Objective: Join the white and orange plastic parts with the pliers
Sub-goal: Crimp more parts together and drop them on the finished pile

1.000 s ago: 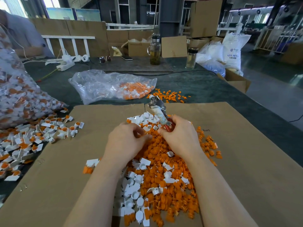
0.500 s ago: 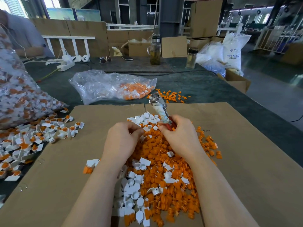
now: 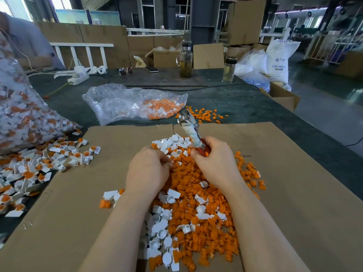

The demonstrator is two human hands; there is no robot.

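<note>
Pliers [image 3: 189,127]: metal head, shaft wrapped in whitish tape, red handles. Right hand [image 3: 217,163] grips the red handles with curled fingers; the head points up and away, tilted left, above the far edge of the parts pile. Pile of loose orange plastic parts [image 3: 196,222] and white plastic parts [image 3: 172,143] lies mid-sheet on the brown cardboard [image 3: 294,193]. Left hand [image 3: 148,170] rests on the pile, fingers curled into the parts; what it holds, if anything, cannot be told. Joined white-and-orange pieces [image 3: 39,165] are heaped at the left. Versus half a second ago: the pliers head sits slightly higher and more upright; both hands are otherwise in place.
</note>
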